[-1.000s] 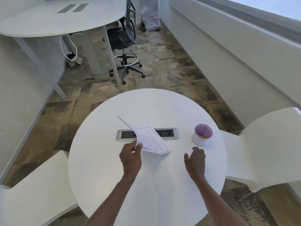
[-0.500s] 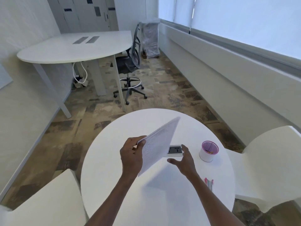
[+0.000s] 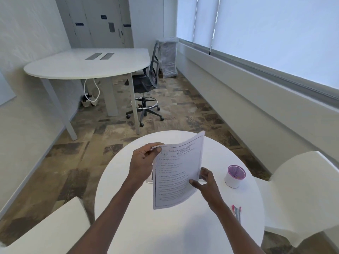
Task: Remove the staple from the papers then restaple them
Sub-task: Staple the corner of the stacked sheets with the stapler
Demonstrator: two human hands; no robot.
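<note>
The printed papers [image 3: 177,173] are held up above the round white table [image 3: 183,230], their text side facing me. My left hand [image 3: 142,163] pinches their top left corner between thumb and fingers. My right hand [image 3: 207,182] is at the papers' right edge, thumb in front of the sheet and fingers spread behind it. Whether it grips the sheet is unclear. No staple can be made out at this size. A pink and grey tool [image 3: 237,212] lies on the table near my right forearm.
A white cup with a purple rim [image 3: 234,176] stands on the table to the right. A power socket strip [image 3: 149,179] is mostly hidden behind the papers. White chairs [image 3: 302,191] flank the table; a desk [image 3: 86,65] and an office chair [image 3: 146,85] stand farther off.
My left hand has lifted the papers off the table and turned them upright to face me. My right hand has risen from the table to the papers' right edge. The view has tilted upward.
</note>
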